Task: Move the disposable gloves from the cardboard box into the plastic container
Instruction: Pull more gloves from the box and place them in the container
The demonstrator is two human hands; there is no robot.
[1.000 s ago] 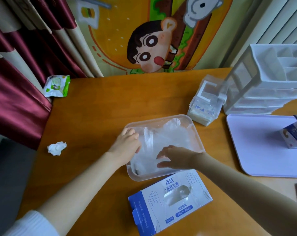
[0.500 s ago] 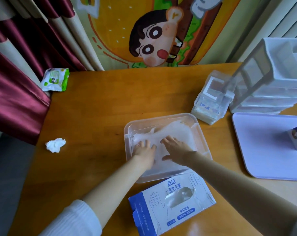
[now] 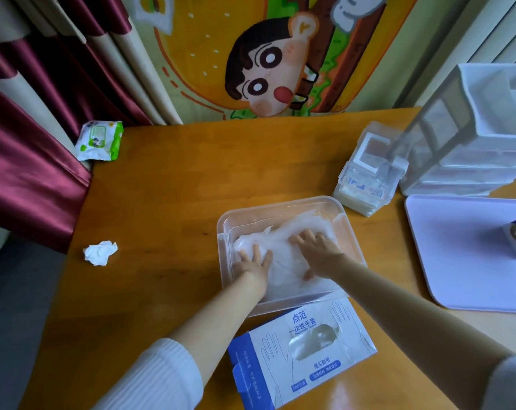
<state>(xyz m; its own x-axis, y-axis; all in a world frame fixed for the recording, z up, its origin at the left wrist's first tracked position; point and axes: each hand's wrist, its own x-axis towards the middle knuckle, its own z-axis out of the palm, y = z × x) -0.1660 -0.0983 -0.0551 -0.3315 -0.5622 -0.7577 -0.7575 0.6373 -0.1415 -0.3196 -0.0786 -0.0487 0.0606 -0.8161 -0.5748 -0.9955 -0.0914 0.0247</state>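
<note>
My left hand [image 3: 255, 266] and my right hand [image 3: 317, 253] both lie flat with fingers spread wide, pressing down on the pile of see-through gloves [image 3: 307, 220] and gripping nothing. I see the gloves inside the clear plastic container [image 3: 280, 202] on the wooden table [image 3: 177, 202]. The blue and white cardboard box [image 3: 301, 353] sits just beside the container at its 6 o'clock, and a scrunched white tissue [image 3: 100, 253] lies well apart at 9 o'clock
</note>
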